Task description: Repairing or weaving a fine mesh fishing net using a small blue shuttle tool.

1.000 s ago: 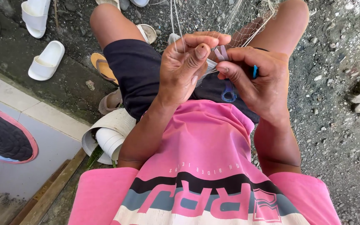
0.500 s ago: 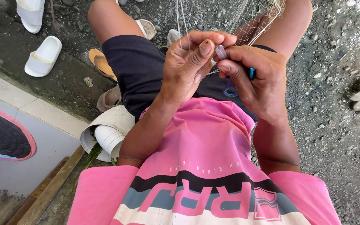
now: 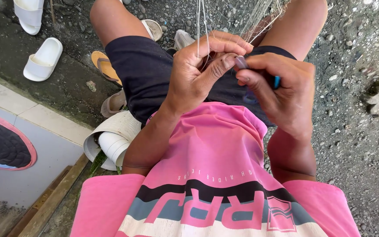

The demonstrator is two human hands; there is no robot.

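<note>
I sit looking down at my lap, pink shirt and dark shorts below. My left hand (image 3: 200, 72) pinches thin strands of a pale fishing net (image 3: 246, 19) that stretches up and away between my knees. My right hand (image 3: 281, 90) meets it thumb to thumb and grips a small blue netting tool (image 3: 276, 81), mostly hidden inside the fist, with its greyish tip against the strands. Both hands touch at the fingertips over my lap.
White slide sandals (image 3: 42, 59) lie on the dark gravel at upper left, with an orange flip-flop (image 3: 105, 66) beside my thigh. A rolled white sheet (image 3: 112, 140) sits under my left elbow. A tiled ledge (image 3: 36, 127) and a wooden strip (image 3: 53, 199) run along the left.
Both hands have stayed together on the net, the fingers shifting slightly as they work the strands. The view has drifted down a little.
</note>
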